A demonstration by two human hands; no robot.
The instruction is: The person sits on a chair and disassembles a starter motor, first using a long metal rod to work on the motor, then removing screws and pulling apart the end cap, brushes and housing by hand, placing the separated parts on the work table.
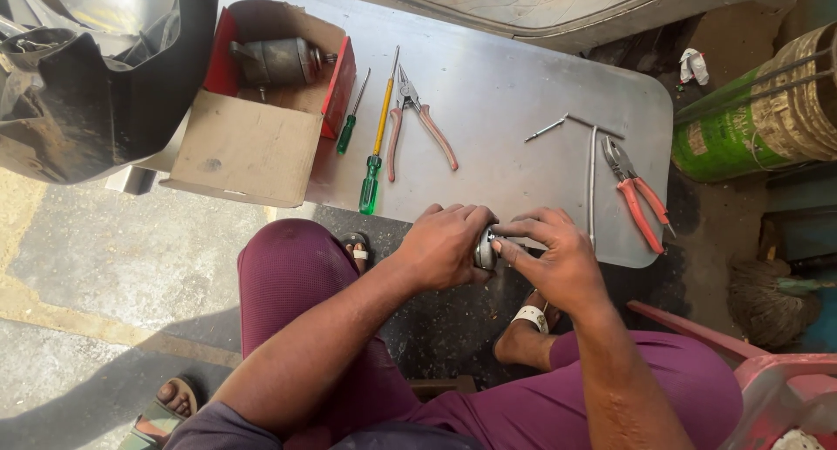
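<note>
Gripping one metal part [485, 249] — two hands.

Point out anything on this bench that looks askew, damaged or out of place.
Little stands out. The cardboard box holding a metal motor part overhangs the metal sheet's left edge, flaps open. The red-handled pliers lie near the right edge. Both hands, left hand and right hand, grip a small metal part.

Bare table [514, 84] between striped pliers [417, 123] and red pliers [636, 193].
</note>
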